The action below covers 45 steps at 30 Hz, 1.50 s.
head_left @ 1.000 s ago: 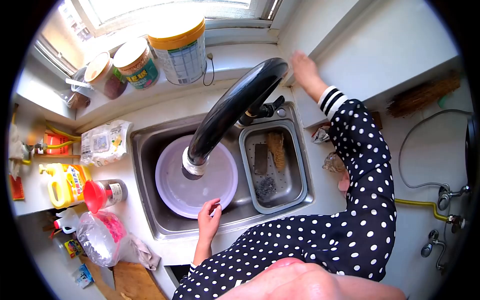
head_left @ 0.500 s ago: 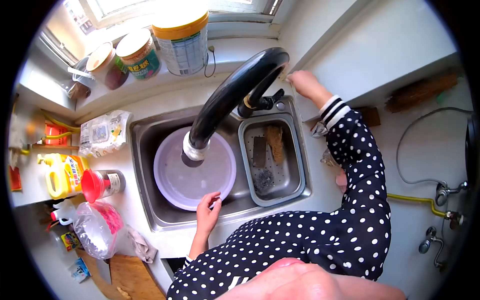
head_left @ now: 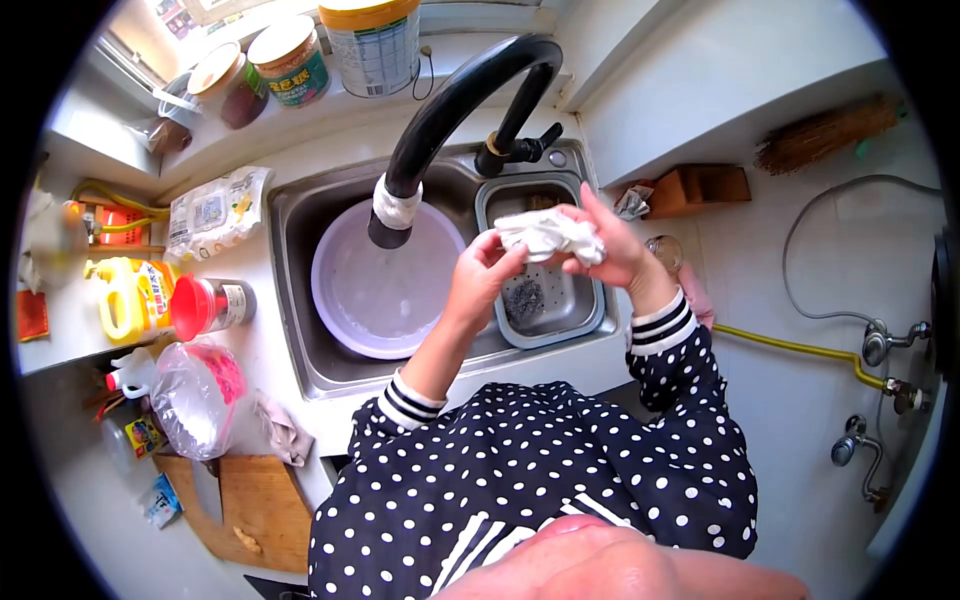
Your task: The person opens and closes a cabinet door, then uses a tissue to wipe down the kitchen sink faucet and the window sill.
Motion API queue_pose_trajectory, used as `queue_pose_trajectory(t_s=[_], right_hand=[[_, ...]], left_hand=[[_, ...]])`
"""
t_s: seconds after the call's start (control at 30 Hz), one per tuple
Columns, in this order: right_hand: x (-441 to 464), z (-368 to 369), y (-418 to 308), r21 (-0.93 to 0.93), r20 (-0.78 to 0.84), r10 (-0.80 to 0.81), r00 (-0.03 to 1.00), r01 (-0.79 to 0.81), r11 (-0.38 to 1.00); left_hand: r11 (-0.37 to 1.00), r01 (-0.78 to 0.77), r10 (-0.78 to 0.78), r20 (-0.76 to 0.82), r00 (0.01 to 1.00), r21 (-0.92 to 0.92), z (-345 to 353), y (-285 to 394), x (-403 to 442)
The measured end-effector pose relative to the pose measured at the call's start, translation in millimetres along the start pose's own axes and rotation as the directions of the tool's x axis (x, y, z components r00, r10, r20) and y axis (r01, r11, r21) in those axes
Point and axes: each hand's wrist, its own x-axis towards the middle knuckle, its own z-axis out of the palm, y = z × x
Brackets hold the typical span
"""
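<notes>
A crumpled white cloth is between my two hands, above the grey strainer basket in the sink. My left hand pinches its left end between thumb and fingers. My right hand grips its right end, thumb pointing up. Below them, a dark steel-wool scourer lies in the basket; the hands and cloth hide much of the basket's upper part. To the left, a lavender basin stands in the larger sink bowl under the black faucet, whose spout end is wrapped in white.
Left of the sink lie a wipes pack, a yellow jug, a jar with a red funnel-like top and a plastic bag. A knife rests on the wooden board. Tubs line the sill.
My right hand has come from the wall corner behind the sink to above the basket, now with the white cloth. My left hand has risen rightward from the basin's edge to the cloth.
</notes>
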Motion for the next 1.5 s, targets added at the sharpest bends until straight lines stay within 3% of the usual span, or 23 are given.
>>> queue_pose_trajectory(t_s=[0.03, 0.07, 0.17, 0.27, 0.3, 0.37, 0.47, 0.53, 0.57, 0.6, 0.63, 0.67, 0.73, 0.77, 0.83, 0.93, 1.0, 1.07, 1.17, 1.27, 1.37, 1.43, 1.5], right_hand=[[-10, 5, 13, -0.013, -0.044, 0.008, 0.999, -0.009, 1.000], [-14, 5, 23, -0.011, -0.084, -0.046, 0.995, 0.046, 0.999], [-17, -2, 51, 0.003, -0.277, -0.099, 0.956, 0.103, 0.995], [-6, -16, 60, -0.128, -0.251, -0.314, 0.916, 0.290, 0.948], [1, -25, 56, -0.206, -0.207, -0.383, 0.900, 0.342, 0.917], [13, -38, 31, -0.221, -0.287, -0.376, 0.881, 0.321, 0.921], [36, -37, -54, -0.623, -0.320, -0.679, 0.661, 0.393, 0.677], [52, -24, -124, -0.853, -0.112, -0.892, 0.438, 0.419, 0.312], [63, -20, -159, -0.969, 0.109, -0.974, 0.199, 0.240, -0.059], [76, -17, -196, -0.925, 0.379, -0.925, 0.007, -0.033, -0.379], [87, -13, -233, -0.857, 0.512, -0.853, -0.101, -0.124, -0.500], [93, 0, -265, -0.852, 0.524, -0.830, -0.191, -0.142, -0.504], [85, 43, -281, -0.889, 0.453, -0.880, -0.143, -0.149, -0.434], [97, 38, -311, -0.818, 0.575, -0.758, -0.309, -0.181, -0.547], [109, 43, -344, -0.823, 0.560, -0.677, -0.477, -0.225, -0.522], [145, 23, -351, -0.793, 0.608, -0.691, -0.391, -0.255, -0.553], [197, -18, -325, -0.830, 0.551, -0.712, -0.435, -0.194, -0.523], [223, -51, -296, -0.810, 0.584, -0.746, -0.319, -0.179, -0.558], [242, -80, -248, -0.903, 0.429, -0.901, -0.067, -0.058, -0.426], [212, -49, -263, -0.909, 0.411, -0.874, -0.258, -0.045, -0.414], [158, 8, -328, -0.840, 0.530, -0.700, -0.479, -0.182, -0.511], [133, 42, -338, -0.823, 0.532, -0.669, -0.518, -0.133, -0.552], [139, 17, -382, -0.803, 0.588, -0.701, -0.403, -0.188, -0.565]], left_hand=[[0.999, -0.044, 0.043, 0.031, 0.999, 0.024, 1, -6, 3], [0.966, -0.160, 0.169, -0.025, 0.985, 0.202, 0, -12, 7], [0.647, -0.373, 0.504, -0.006, 0.863, 0.664, 12, -12, 6], [0.367, -0.576, 0.492, 0.373, 0.787, 0.730, 31, -20, 6], [0.346, -0.510, 0.388, 0.375, 0.842, 0.787, 36, -18, 3], [0.377, -0.579, 0.494, 0.372, 0.786, 0.723, 36, -20, 5], [0.388, -0.509, 0.453, 0.322, 0.831, 0.768, 26, -8, -5], [0.476, -0.431, 0.379, 0.264, 0.887, 0.766, 10, -7, -12], [0.514, -0.389, 0.340, 0.235, 0.910, 0.764, 1, -7, -15], [0.513, -0.356, 0.336, 0.199, 0.920, 0.781, -7, -7, -18], [0.512, -0.321, 0.331, 0.162, 0.930, 0.797, -16, -9, -23], [0.520, -0.279, 0.315, 0.122, 0.941, 0.807, -27, -13, -27], [0.541, -0.199, 0.293, 0.039, 0.955, 0.817, -45, -22, -37], [0.550, -0.160, 0.282, -0.002, 0.959, 0.820, -54, -25, -44], [0.597, -0.051, 0.227, -0.107, 0.968, 0.801, -67, -32, -55], [0.668, 0.049, 0.181, -0.226, 0.957, 0.742, -82, -43, -65], [0.712, 0.111, 0.138, -0.294, 0.946, 0.693, -88, -49, -67], [0.711, 0.100, 0.150, -0.289, 0.946, 0.696, -95, -54, -65], [0.698, 0.102, 0.145, -0.279, 0.949, 0.708, -95, -50, -65], [0.700, 0.074, 0.163, -0.260, 0.952, 0.710, -96, -45, -63], [0.699, 0.097, 0.157, -0.284, 0.946, 0.708, -102, -46, -67], [0.682, 0.134, 0.136, -0.305, 0.943, 0.719, -106, -48, -66], [0.695, 0.112, 0.161, -0.305, 0.939, 0.710, -107, -51, -63]])
